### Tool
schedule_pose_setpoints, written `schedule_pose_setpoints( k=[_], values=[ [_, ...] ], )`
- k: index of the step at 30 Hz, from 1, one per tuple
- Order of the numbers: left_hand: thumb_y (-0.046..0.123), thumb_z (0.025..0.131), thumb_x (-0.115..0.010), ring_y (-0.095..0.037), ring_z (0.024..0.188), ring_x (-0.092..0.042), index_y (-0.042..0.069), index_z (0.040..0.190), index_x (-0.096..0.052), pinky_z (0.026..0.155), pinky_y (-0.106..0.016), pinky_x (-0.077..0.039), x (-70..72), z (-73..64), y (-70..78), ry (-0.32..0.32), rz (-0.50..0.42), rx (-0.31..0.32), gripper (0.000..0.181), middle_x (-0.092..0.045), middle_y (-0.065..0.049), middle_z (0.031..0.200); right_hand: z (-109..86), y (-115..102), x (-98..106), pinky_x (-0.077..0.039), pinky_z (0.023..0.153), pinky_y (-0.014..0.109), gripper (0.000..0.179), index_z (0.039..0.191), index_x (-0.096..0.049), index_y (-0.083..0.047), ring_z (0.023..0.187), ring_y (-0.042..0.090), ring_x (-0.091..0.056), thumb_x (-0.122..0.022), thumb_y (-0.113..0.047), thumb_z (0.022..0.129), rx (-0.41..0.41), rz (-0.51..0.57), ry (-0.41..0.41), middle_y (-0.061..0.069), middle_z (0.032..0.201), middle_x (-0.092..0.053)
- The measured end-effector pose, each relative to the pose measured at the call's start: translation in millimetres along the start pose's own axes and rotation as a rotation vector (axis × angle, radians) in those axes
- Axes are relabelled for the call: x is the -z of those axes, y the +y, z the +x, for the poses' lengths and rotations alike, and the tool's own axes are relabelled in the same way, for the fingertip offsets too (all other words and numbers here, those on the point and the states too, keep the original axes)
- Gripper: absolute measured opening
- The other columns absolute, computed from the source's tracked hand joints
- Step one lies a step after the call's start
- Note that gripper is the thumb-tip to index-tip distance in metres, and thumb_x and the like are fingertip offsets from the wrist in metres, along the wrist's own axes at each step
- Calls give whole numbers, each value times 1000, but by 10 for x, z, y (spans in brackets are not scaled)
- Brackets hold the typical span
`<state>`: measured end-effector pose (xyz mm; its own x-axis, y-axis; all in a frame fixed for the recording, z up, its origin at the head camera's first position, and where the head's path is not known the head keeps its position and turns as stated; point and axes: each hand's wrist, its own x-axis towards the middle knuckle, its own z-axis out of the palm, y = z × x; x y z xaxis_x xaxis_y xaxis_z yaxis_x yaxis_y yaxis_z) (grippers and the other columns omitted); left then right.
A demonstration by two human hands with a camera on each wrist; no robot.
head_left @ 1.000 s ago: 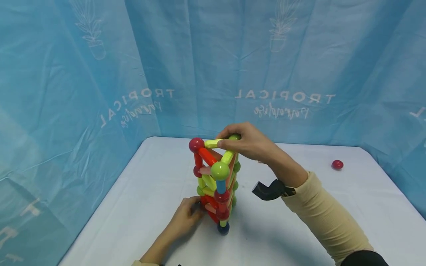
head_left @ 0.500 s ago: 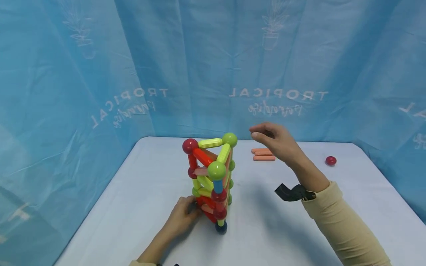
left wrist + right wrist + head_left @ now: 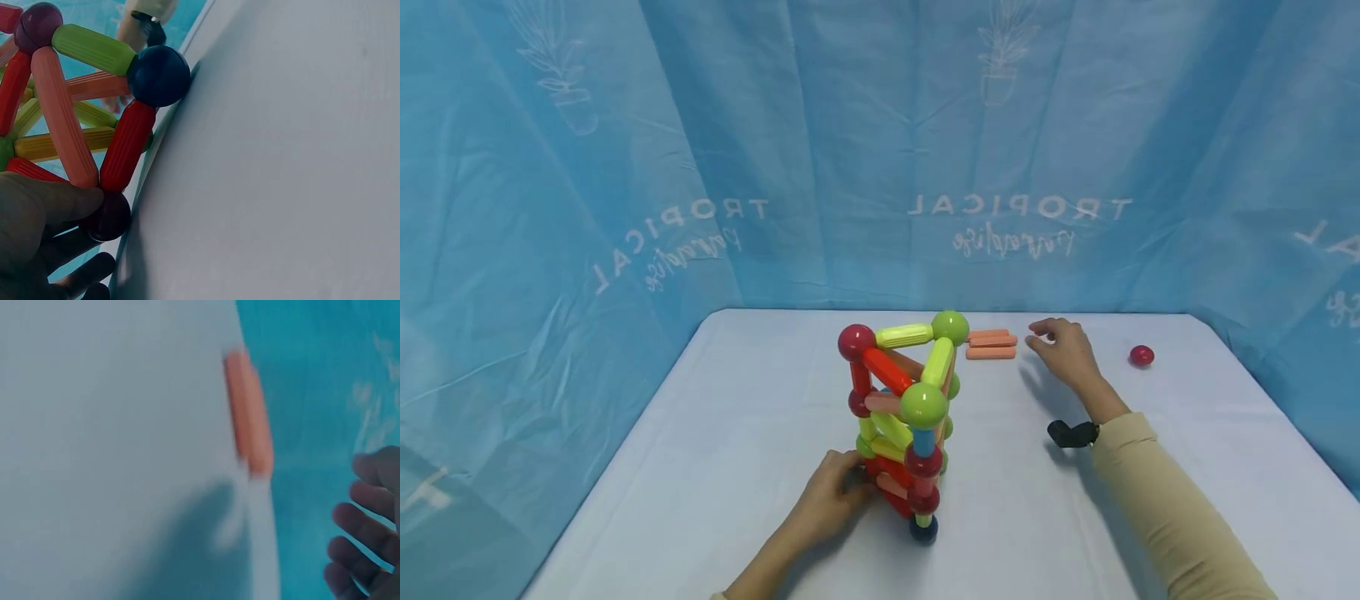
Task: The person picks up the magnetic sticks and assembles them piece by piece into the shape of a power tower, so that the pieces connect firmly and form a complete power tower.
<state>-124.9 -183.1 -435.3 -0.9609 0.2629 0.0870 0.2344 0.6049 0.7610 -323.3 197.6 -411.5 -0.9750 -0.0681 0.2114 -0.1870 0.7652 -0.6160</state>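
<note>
A tall tower of magnetic rods and balls [image 3: 922, 462] stands on the white table, in red, yellow-green, blue and salmon. My left hand [image 3: 827, 504] grips its lower left corner. In the left wrist view the thumb and fingers hold a dark ball [image 3: 107, 219] at the base, where a red rod [image 3: 128, 147] meets a salmon rod [image 3: 65, 119]. Away from the tower, my right hand [image 3: 1067, 350] hovers over the table with loosely bent fingers and holds nothing. Just left of it lie several salmon rods [image 3: 991, 353], blurred in the right wrist view.
A loose red ball [image 3: 1141, 356] sits at the back right of the white table [image 3: 760, 392]. Blue printed curtains [image 3: 880, 167] hang behind the table and along its left and right sides.
My right hand has left the tower's top and moved right and down, near the salmon rods, which its arm partly hid before. My left hand stays at the tower's base.
</note>
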Motion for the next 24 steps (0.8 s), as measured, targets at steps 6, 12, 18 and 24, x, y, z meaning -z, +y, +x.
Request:
schedule_pose_setpoints(
  k=[6, 12, 18, 24],
  values=[
    [10, 81, -73, -18, 95, -49, 11, 115, -65, 82, -40, -45, -40, 24, 58, -40, 17, 16, 35, -60, 2, 103, -64, 391, 197, -39, 88, 55, 35, 119, -60, 5, 107, 41, -48, -58, -20, 94, -95, -21, 93, 24, 114, -57],
    [12, 83, -73, -17, 96, -48, 13, 117, -65, 84, -41, -44, -75, 60, 70, -68, 1, 17, 36, -60, 4, 105, 7, 288, 80, -40, 88, 54, 35, 119, -61, 4, 108, 39, -48, -60, -20, 94, -40, -24, 40, 23, 115, -56],
    [12, 82, -73, -18, 97, -48, 14, 119, -64, 83, -40, -44, -84, 76, 72, -70, -22, 4, 37, -61, 3, 106, 129, 22, -230, -42, 80, 49, 31, 112, -67, 2, 97, 34, -49, -68, -18, 89, 118, -95, -65, 19, 106, -62],
    [11, 83, -72, -19, 96, -48, 13, 121, -63, 81, -38, -44, -91, 71, 59, -76, -32, 17, 40, -59, 2, 108, 204, -66, -462, -40, 75, 45, 24, 98, -71, 0, 85, 30, -50, -74, -19, 85, 254, -158, -112, 11, 90, -64]
  ],
)
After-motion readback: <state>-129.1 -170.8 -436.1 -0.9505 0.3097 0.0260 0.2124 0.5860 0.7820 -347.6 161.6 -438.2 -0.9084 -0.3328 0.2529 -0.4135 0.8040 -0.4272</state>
